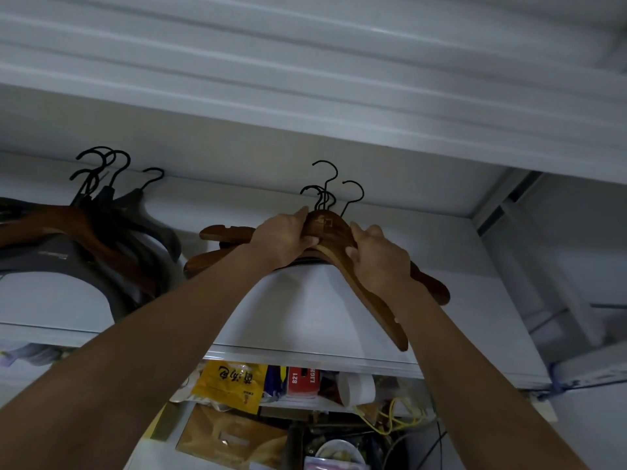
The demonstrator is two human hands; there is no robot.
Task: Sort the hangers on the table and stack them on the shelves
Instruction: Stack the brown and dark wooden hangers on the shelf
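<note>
Both hands clamp a stack of curved brown wooden hangers (330, 232) on the white shelf (305, 320): left hand (283, 240), right hand (380, 257).

Left hand (283, 240) and right hand (380, 257) gripping wooden hangers (330, 228), white shelf (305, 320)

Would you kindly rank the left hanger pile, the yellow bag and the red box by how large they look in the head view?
Largest to smallest:
1. the left hanger pile
2. the yellow bag
3. the red box, which is partly hidden, so its full size is unsure
</note>
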